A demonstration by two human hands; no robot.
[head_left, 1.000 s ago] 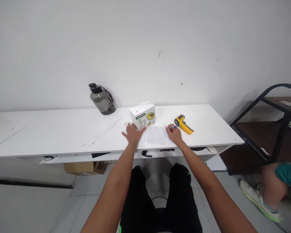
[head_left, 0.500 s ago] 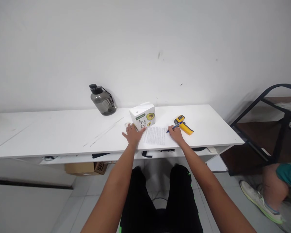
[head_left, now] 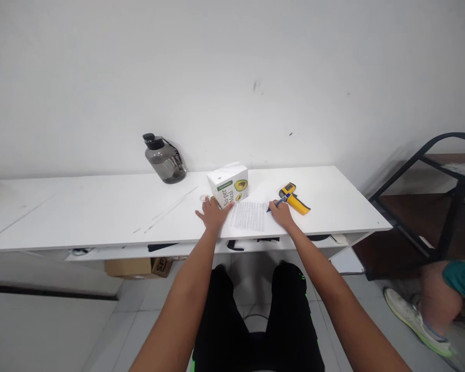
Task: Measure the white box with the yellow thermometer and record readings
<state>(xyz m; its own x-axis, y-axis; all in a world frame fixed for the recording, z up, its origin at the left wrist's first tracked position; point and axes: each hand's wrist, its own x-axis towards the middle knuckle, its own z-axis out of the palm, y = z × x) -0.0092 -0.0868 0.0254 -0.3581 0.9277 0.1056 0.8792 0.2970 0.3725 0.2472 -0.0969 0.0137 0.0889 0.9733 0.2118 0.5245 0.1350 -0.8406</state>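
My left hand (head_left: 214, 213) lies with its fingers spread on the white table, its thumb at the lower edge of a white carton (head_left: 228, 185) printed with avocados. A sheet of paper (head_left: 250, 217) covered in dense handwriting lies between my hands. My right hand (head_left: 281, 213) is closed round a blue pen (head_left: 278, 202), its tip at the right side of the writing. Just beyond that hand rests a yellow and black infrared thermometer (head_left: 296, 200). A pale ring-shaped item (head_left: 204, 198) lies by my left fingers.
A grey water bottle (head_left: 166, 160) with a black cap stands near the wall on the left of the table (head_left: 101, 212). Beneath are a shelf with dark items and a cardboard box (head_left: 134, 267). A black metal rack (head_left: 418, 160) and another person's leg (head_left: 439, 297) are at right.
Almost nothing differs. The view has shifted very slightly; both hands, the pen and the carton keep their places.
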